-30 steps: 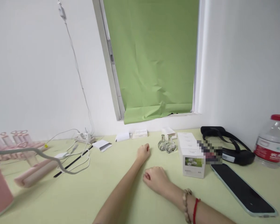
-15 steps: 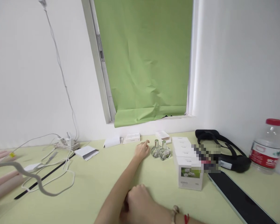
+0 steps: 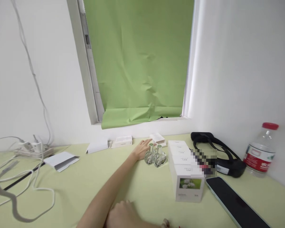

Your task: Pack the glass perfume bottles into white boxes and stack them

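Note:
My left hand [image 3: 141, 149] stretches far across the table with its fingers extended and holds nothing visible. Its fingertips are close to a small white carton [image 3: 158, 139] by the wall; whether they touch is unclear. Just right of that hand stand two round clear glass perfume bottles [image 3: 150, 156] with shiny caps, side by side. At the bottom, my right hand [image 3: 122, 215] is curled against my left forearm, knuckles up. Its fingertips are hidden, so anything inside is out of sight. Several white boxes [image 3: 185, 174] form a row right of the bottles.
A phone [image 3: 235, 201], a black headset with straps [image 3: 228, 161] and a red-capped plastic bottle [image 3: 260, 152] lie or stand at right. Opened white cartons [image 3: 61, 161] are along the back. White cables [image 3: 35, 189] and a power strip [image 3: 33, 152] occupy the left.
The view has shifted right. My left hand has moved toward the white carton behind the bottles, its fingers now more spread. My right hand stays low by the left forearm.

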The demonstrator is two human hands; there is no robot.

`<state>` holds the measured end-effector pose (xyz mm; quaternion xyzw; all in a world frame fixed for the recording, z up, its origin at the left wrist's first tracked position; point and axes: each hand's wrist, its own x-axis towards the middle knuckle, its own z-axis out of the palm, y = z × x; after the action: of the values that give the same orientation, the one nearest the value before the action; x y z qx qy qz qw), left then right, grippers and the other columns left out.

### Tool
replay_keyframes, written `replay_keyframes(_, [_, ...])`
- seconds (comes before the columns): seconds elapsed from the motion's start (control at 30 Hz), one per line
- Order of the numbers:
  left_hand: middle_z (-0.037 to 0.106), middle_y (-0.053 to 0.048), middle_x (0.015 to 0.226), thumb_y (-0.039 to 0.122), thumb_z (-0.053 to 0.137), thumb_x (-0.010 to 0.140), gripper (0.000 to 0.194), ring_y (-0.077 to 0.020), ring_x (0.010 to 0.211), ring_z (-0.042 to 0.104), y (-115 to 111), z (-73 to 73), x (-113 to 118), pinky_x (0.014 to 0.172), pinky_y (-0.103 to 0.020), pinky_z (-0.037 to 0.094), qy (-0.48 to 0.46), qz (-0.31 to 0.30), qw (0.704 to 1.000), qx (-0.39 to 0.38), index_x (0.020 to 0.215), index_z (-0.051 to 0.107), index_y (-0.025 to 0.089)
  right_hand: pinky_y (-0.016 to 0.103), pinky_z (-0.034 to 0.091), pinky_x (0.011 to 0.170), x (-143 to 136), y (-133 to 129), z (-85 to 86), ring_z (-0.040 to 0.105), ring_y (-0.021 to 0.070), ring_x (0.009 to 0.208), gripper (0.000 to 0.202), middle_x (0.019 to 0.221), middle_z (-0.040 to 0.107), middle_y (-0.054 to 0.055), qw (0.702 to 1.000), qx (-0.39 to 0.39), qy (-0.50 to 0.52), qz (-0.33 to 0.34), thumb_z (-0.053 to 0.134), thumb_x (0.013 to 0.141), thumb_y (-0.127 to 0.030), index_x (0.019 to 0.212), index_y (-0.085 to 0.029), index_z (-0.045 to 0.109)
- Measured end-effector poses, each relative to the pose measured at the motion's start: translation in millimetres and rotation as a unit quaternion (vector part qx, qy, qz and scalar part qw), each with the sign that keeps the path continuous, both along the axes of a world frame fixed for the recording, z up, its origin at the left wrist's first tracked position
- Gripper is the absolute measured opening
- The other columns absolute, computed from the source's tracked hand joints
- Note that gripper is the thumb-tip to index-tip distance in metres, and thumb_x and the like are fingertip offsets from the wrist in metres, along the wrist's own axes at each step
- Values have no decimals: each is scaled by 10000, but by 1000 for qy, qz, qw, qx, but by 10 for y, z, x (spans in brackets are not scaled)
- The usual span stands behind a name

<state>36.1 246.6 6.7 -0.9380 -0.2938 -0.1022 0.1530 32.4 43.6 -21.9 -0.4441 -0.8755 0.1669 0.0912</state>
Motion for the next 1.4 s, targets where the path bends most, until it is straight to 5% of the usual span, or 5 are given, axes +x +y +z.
replay_keyframes(0.13, [241,-104,1457,339,432,836,382,-282,1315,242,8,50,56,1025,-394,205,21,-12,1000,-12,1189,525,228,295,444,574,48,-40,76,619,204,605,242,685,690,56,1000,-7,28,-5,552,698,-397,779,-226,703])
replay_keyframes(0.23, [350,-59,1409,304,451,817,330,-259,1335,196,5,64,79,1039,-380,172,27,-23,998,-47,1125,559,252,268,412,521,92,-92,111,605,193,569,219,649,683,52,998,-2,57,-4,541,693,-376,720,-220,692])
replay_keyframes(0.43, [524,-86,1229,236,454,780,317,-263,1169,371,56,13,89,968,-367,213,12,-59,996,-67,1074,571,255,243,358,471,138,-136,128,593,165,534,226,637,682,17,996,7,86,10,540,701,-407,692,-222,671])
replay_keyframes(0.9, [586,-109,996,369,515,758,225,-259,997,438,43,-77,8,877,-360,281,-35,53,996,-63,883,619,213,243,424,569,172,-173,177,637,180,668,220,817,713,58,997,-4,83,-2,551,723,-322,832,-197,696])
replay_keyframes(1.4, [628,-134,963,255,384,830,272,-250,1003,505,-406,-63,-157,887,-367,334,-130,207,968,-47,878,634,160,192,334,519,198,-168,103,539,84,539,201,637,675,-30,982,91,56,155,583,636,-365,634,-171,637])
